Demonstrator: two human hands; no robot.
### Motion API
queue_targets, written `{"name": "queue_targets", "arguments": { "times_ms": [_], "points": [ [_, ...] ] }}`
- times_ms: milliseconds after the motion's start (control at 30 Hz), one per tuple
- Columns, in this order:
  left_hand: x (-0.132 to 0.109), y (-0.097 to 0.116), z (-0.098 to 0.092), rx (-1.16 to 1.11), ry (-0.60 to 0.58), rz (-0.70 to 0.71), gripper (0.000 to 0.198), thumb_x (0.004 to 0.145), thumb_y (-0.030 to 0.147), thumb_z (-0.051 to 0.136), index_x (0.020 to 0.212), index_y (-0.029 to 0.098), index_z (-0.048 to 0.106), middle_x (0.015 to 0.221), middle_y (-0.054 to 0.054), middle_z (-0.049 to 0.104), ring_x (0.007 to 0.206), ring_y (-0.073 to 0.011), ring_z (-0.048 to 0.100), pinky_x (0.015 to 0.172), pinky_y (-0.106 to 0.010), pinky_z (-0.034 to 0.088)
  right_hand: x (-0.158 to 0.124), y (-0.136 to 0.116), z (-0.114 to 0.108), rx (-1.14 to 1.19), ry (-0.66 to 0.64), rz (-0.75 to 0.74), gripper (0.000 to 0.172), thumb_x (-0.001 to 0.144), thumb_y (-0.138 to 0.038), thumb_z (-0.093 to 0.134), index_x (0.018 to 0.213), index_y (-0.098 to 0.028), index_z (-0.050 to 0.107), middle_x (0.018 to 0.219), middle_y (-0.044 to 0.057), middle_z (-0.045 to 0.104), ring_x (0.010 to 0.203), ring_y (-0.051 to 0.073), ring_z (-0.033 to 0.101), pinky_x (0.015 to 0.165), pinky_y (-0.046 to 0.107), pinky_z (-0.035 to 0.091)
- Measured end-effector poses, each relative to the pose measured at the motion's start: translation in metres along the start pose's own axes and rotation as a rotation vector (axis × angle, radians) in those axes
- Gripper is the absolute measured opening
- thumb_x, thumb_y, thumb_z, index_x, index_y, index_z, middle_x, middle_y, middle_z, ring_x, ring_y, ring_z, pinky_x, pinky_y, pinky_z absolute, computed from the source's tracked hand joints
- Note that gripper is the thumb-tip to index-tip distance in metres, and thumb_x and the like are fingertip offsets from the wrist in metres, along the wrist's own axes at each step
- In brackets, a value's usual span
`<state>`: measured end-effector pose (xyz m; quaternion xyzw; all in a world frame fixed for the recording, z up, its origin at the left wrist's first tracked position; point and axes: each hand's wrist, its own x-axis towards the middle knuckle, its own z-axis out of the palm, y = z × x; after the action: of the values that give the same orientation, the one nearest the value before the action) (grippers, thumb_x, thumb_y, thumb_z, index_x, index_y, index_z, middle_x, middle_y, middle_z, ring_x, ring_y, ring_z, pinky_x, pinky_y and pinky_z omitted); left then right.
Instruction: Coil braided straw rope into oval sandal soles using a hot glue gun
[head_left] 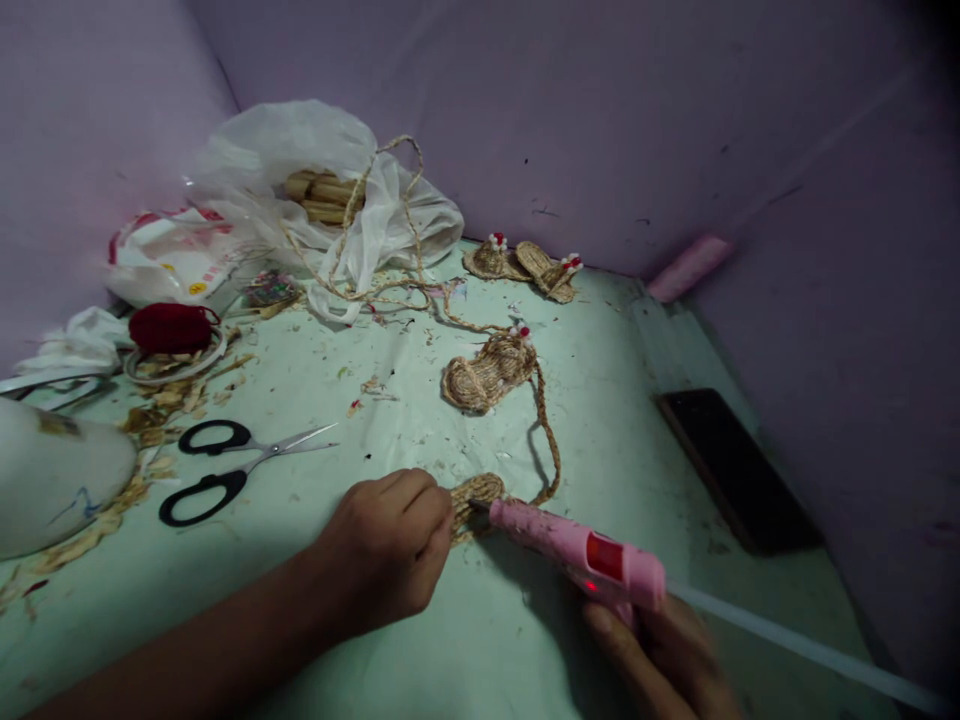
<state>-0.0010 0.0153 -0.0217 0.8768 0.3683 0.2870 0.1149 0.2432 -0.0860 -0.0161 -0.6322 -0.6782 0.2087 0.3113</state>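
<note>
My left hand [390,550] is closed, its fingers curled and pressing on a small coil of braided straw rope [474,497] on the pale green table [300,560]. My right hand [660,650] grips a pink glue gun [577,548], whose nozzle touches the coil. A white glue stick [795,645] sticks out of the gun's back. The braided rope [549,440] runs from the coil up to a finished small straw sandal [487,372] with red and white beads.
Black-handled scissors [225,465] lie open to the left. A finished pair of tiny straw sandals [525,265] sits by the back wall. Plastic bags [330,200], a red yarn ball [171,328] and straw scraps crowd the far left. A dark phone [735,470] lies right.
</note>
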Motion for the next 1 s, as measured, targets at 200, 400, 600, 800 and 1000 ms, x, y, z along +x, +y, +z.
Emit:
{"name": "queue_targets", "arguments": {
  "times_ms": [200, 400, 600, 800, 1000],
  "points": [
    [0.0, 0.0, 0.0, -0.011, -0.007, 0.009, 0.014, 0.08, 0.01, 0.048, 0.071, 0.016, 0.056, 0.065, -0.002, 0.056, 0.059, -0.0137, 0.051, 0.054, -0.025, 0.04, -0.009, 0.012, 0.002, -0.075, -0.057, -0.049, 0.021, 0.088, -0.025, 0.051, 0.104, -0.026, 0.065, 0.085, 0.003, 0.073, 0.07, 0.019, 0.072, 0.058, 0.022, 0.061],
    [0.002, -0.001, 0.0, 0.0, -0.015, 0.036, 0.016, 0.082, 0.008, 0.045, 0.072, 0.016, 0.056, 0.066, -0.002, 0.056, 0.059, -0.014, 0.051, 0.052, -0.025, 0.042, -0.012, 0.012, 0.003, -0.063, -0.054, -0.033, 0.022, 0.088, -0.024, 0.052, 0.105, -0.027, 0.065, 0.083, 0.004, 0.072, 0.065, 0.018, 0.071, 0.052, 0.022, 0.06],
    [0.002, -0.001, 0.0, -0.03, 0.001, 0.048, 0.016, 0.083, 0.009, 0.046, 0.072, 0.015, 0.056, 0.066, -0.003, 0.057, 0.058, -0.0142, 0.052, 0.051, -0.026, 0.043, -0.007, 0.008, 0.003, -0.016, -0.097, -0.013, 0.024, 0.088, -0.023, 0.05, 0.108, -0.028, 0.063, 0.08, 0.003, 0.071, 0.065, 0.017, 0.069, 0.053, 0.023, 0.059],
    [0.001, -0.003, 0.004, -0.09, 0.028, 0.012, 0.016, 0.083, 0.01, 0.045, 0.072, 0.015, 0.055, 0.066, -0.002, 0.054, 0.059, -0.0137, 0.051, 0.053, -0.026, 0.042, -0.004, -0.006, 0.002, -0.027, -0.067, 0.048, 0.024, 0.086, -0.033, 0.049, 0.095, -0.024, 0.069, 0.073, 0.004, 0.069, 0.06, 0.018, 0.066, 0.051, 0.024, 0.057],
    [0.0, -0.006, 0.006, -0.122, 0.018, 0.005, 0.017, 0.084, 0.008, 0.043, 0.073, 0.015, 0.055, 0.065, -0.002, 0.054, 0.059, -0.0136, 0.05, 0.053, -0.026, 0.041, -0.004, -0.009, 0.004, 0.008, -0.092, 0.155, 0.027, 0.084, -0.038, 0.05, 0.091, -0.023, 0.073, 0.073, 0.006, 0.068, 0.062, 0.019, 0.064, 0.052, 0.027, 0.056]
  ]
}}
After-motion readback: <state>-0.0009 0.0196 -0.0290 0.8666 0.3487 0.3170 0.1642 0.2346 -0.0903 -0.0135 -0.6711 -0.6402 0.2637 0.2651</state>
